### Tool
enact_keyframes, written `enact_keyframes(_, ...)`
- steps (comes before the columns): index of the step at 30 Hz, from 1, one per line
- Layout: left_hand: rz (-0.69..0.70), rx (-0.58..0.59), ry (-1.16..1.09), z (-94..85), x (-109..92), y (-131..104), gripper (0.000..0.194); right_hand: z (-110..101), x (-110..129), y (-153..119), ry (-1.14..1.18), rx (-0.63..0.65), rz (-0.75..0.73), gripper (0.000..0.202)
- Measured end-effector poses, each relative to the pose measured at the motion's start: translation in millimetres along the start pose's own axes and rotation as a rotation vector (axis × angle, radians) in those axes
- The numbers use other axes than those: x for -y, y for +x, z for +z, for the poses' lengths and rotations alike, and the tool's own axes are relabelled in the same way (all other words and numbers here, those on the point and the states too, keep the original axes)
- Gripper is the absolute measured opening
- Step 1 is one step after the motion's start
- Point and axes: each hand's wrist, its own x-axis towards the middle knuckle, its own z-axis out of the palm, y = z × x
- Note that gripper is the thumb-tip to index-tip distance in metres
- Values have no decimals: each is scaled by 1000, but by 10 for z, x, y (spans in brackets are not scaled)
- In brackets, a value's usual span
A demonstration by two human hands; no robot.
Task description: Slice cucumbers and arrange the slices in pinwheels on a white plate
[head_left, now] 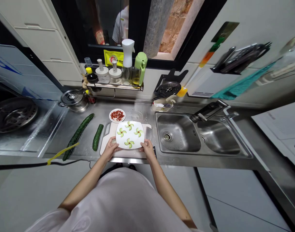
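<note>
A white square plate (pixel 134 139) bears several pinwheel flowers of green cucumber slices with red centres. My left hand (pixel 110 148) grips its near left corner, and my right hand (pixel 147 149) grips the near right corner. Beneath the plate lies a pale cutting board (pixel 106 139) with a handle slot on its left. Part of a knife blade (pixel 148 133) shows on the board, right of the plate. Behind the plate is a small white dish (pixel 117 120) of red berries. To the left lie a short cucumber piece (pixel 97 137) and a long cucumber (pixel 80 132).
A double sink (pixel 178 133) with a faucet (pixel 210 111) is at the right. A lidded pot (pixel 74 100) stands at the back left, near the stove. Bottles and jars fill a wall shelf (pixel 113 85). A black cable with a yellow tie (pixel 62 150) crosses the left front.
</note>
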Motion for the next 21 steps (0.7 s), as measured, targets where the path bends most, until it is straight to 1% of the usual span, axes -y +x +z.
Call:
enact_keyframes(3, 17, -8, -13, 64, -15, -117, 68, 33, 87, -97, 154, 5, 95, 40)
enact_keyframes(5, 13, -2, -12, 124, -22, -216, 70, 40, 121, -174, 237, 50, 165, 43)
enact_keyframes(8, -13, -1, -9, 222, -5, -379, 70, 0, 110, -296, 292, 93, 230, 48)
enact_keyframes(11, -42, 54, -6, 304, 53, -521, 69, -102, 36, -419, 303, 35, 258, 53)
enact_keyframes(13, -90, 151, 11, 334, 105, -579, 67, -206, -23, -509, 323, -24, 272, 57)
enact_keyframes(14, -116, 211, 37, 337, 131, -592, 65, -275, -51, -559, 342, -34, 264, 58)
enact_keyframes(15, -133, 271, 78, 329, 157, -594, 62, -360, -78, -616, 352, -72, 257, 59)
enact_keyframes(17, -112, 336, 213, 271, 206, -563, 55, -595, -133, -752, 349, -163, 247, 64)
enact_keyframes(18, -73, 333, 306, 219, 228, -532, 51, -749, -163, -837, 331, -207, 246, 68)
enact_keyframes(21, 83, 208, 686, -13, 283, -392, 40, -1329, -267, -1198, 270, -390, 239, 87)
